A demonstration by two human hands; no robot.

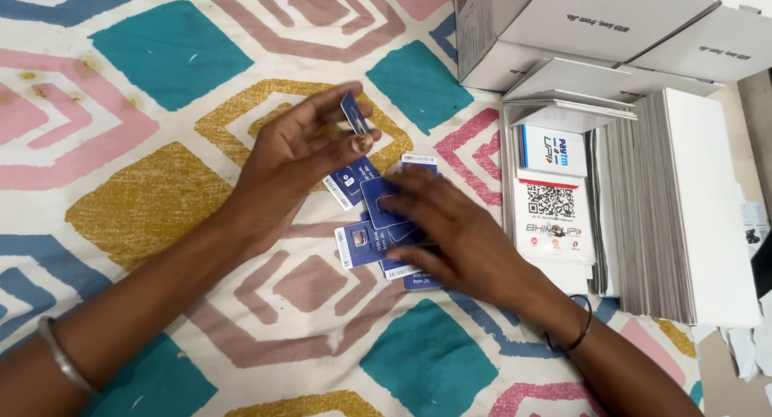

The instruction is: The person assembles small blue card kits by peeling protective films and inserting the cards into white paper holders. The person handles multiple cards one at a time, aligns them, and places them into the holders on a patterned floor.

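A patterned cloth [153, 200] w/ teal, pink and mustard shapes covered the whole surface; whether bed, floor or tabletop lay under it couldn't be told. Top right sat white cardboard boxes [579, 23], closed, touching each other; just below them an open white box [691, 208] packed w/ thin cards or sleeves standing on edge, a printed leaflet w/ a square code [555, 200] lying flat beside the stack.

Mid-cloth lay a loose heap of small blue cards [378, 240], overlapping, some showing white barcode strips at one end. The right hand [458, 240] rested palm-down on the heap, fingers spread flat over several cards, pressing not pinching; its grip was wide, holding nothing up. The left hand [297, 160] hovered just above and left of the heap, grip narrow, a single blue card [354, 113] nipped by its edges betw. thumb and fingertips, tilted nearly on edge, clear of the cloth.

Handling, as a judgement: the cards looked v. light, thin, stiffish plastic or coated board, prob. slick face-to-face so a stack would slide; flat on soft cloth they'd be awkward to lift from above. Best hold seemed the long edges, or slide one off the heap first, then pinch; bending risked snapping any punched-out insert.
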